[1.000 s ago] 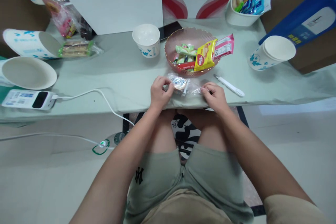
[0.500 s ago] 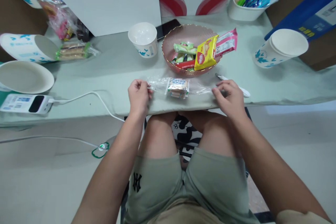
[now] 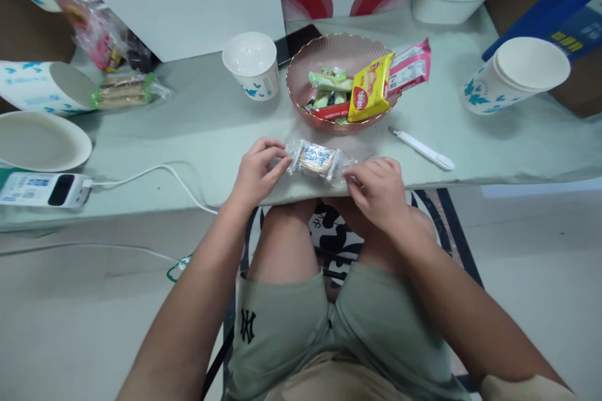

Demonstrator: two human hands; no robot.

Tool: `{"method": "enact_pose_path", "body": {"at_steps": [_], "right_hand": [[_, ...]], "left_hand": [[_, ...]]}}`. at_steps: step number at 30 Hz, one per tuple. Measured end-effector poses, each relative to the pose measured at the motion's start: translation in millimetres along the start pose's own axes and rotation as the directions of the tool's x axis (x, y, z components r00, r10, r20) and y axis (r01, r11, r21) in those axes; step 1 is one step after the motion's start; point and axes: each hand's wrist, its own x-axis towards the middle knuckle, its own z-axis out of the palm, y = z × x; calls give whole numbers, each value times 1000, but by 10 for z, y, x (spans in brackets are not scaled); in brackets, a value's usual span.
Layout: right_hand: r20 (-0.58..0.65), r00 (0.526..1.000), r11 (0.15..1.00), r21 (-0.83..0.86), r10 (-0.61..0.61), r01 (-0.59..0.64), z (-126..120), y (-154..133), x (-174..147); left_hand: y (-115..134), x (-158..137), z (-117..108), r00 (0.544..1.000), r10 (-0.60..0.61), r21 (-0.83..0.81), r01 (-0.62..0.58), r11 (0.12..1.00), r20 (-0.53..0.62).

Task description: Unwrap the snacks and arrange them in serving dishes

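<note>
A small packet of biscuits (image 3: 316,158) with blue print lies near the table's front edge, inside or on a clear plastic film (image 3: 339,170) that bunches at both sides of it. At its left end is my left hand (image 3: 261,170), thumb and fingertips curled together on the film. My right hand (image 3: 377,191) pinches the film's right end, fingers bent over the thumb. Just behind the packet stands a pink scalloped bowl (image 3: 301,109) of wrapped snacks, with a yellow packet (image 3: 370,89) leaning out. A white utility knife (image 3: 423,149) lies to the right.
Paper cups stand behind on the left (image 3: 253,69) and at the right (image 3: 515,78). A white tub (image 3: 444,9) of snacks is at the back right. A power bank (image 3: 44,189) with a white cable (image 3: 162,167) lies left, beside tipped cups and a biscuit pack (image 3: 125,91).
My hands have come closer together, the right one moving left, away from the utility knife. The film, stretched out before, is now gathered close around the biscuit packet, which has turned slightly.
</note>
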Motion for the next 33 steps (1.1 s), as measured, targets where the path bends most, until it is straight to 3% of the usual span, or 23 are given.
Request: {"method": "enact_pose_path", "body": {"at_steps": [7,12,14,16,18,22,27,30,33], "right_hand": [[-210,974,995,-11,90,-94,-167,75,168],[-416,904,978,-129,96,-163,-340,-29,417],[-442,897,992,-115,-4,-52,-356,-140,455],[-305,940,988,-21,-155,156,-294,-248,475],[-85,967,967,74,-239,245,-165,-318,504],[206,975,996,-25,-76,83,105,-348,590],[283,959,993,-119,22,12,271,-379,646],[281,959,998,-57,32,-17,356,-408,645],[248,969,999,36,-16,7,427,-439,634]], "left_hand": [[174,102,-37,967,106,10,-107,994,-230],[296,413,-26,953,-52,-52,38,998,-299],[302,512,-27,943,-64,-66,45,997,-327],[299,575,-32,942,-53,-84,27,996,-332],[300,608,-43,945,-45,-113,8,994,-323],[319,660,-101,929,-50,-157,-8,988,-366],[298,838,-259,871,-40,-219,-78,973,-490],[239,920,-357,852,-52,-289,-119,950,-521],[142,862,-441,856,-125,-330,-55,942,-501]]}}
